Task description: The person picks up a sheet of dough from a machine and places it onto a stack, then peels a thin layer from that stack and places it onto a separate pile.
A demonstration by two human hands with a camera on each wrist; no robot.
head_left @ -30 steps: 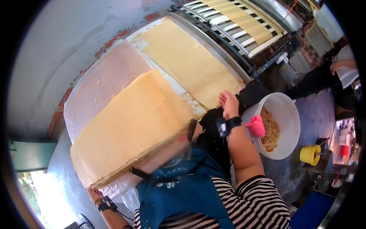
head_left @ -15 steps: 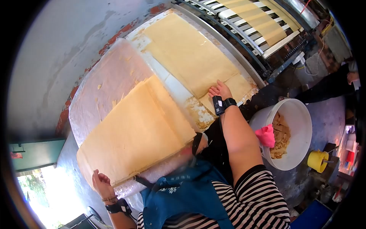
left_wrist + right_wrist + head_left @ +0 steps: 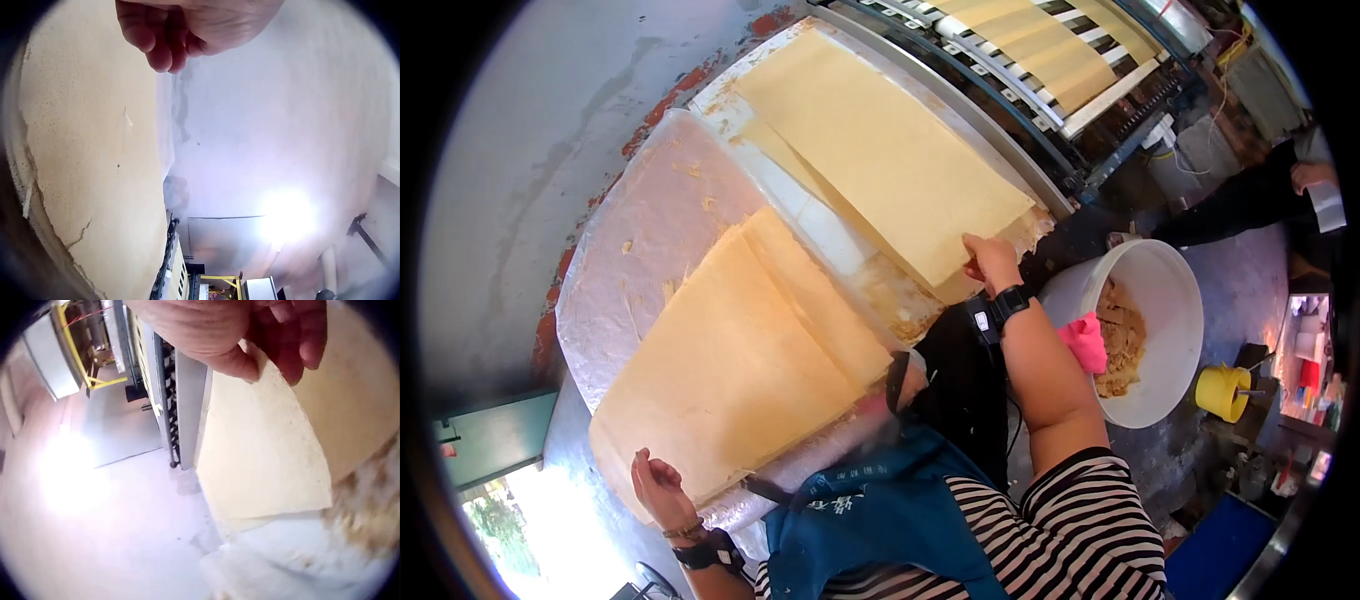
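My right hand [image 3: 996, 264] pinches the near edge of a thin pale-yellow sheet [image 3: 890, 150] between thumb and fingers. In the right wrist view this sheet [image 3: 262, 444] is raised at the pinched edge and slopes down, with another sheet [image 3: 359, 394] behind it. A thick stack of similar sheets [image 3: 720, 370] lies in front of me, its upper layers slightly offset. My left hand [image 3: 662, 488], holding nothing, is over the stack's left end with its fingers loosely curled. The left wrist view shows the curled fingertips [image 3: 159, 59] beside the stack's surface [image 3: 94, 156].
Clear plastic wrap [image 3: 660, 200] with scraps spreads under the stack. A slatted machine [image 3: 1040, 50] carrying more yellow sheet stands beyond the white table [image 3: 820, 215]. To the right are a white tub [image 3: 1165, 330] with scraps, a pink cloth [image 3: 1083, 342], a yellow bucket [image 3: 1222, 392] and another person's hand [image 3: 1312, 176].
My right hand has gone from open fingers to pinching the sheet, whose near corner has lifted and shifted. My left hand has come up from below the stack's left corner.
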